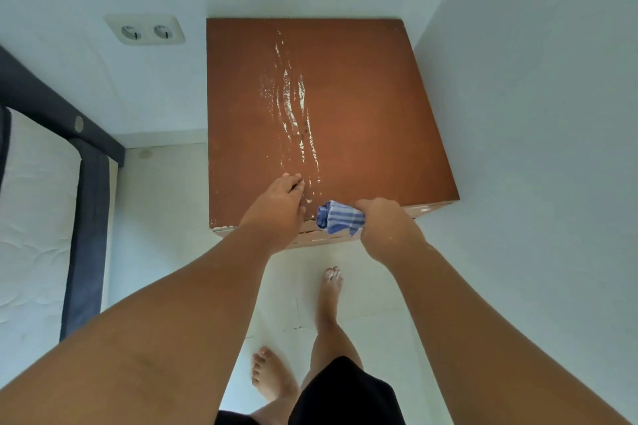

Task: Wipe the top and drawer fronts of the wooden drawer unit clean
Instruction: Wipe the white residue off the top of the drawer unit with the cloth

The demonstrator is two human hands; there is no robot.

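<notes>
1. The wooden drawer unit (345, 121) is standing in the corner of the room, and everything below is placed against it. The right hand (383, 224) is closing in a fist around a bunched blue striped cloth (340, 217), holding it at the unit's front edge with the wad sticking out to the left.
2. The left hand (279, 209) is resting loosely curled on the top near the same front edge, gripping nothing I can make out.
3. A streak of worn, flaking finish (297, 114) is running down the middle of the top. Hard rubbing there is likely to lift more flakes or snag the cloth.
4. Because the cloth is wadded, it is offering little flat contact, so it is probably going to smear rather than clean.
5. The drawer fronts are hiding below the edge, so their state is unknown.
6. Bare feet (272, 373) are standing just in front of the unit; falling debris could land on them.
</notes>
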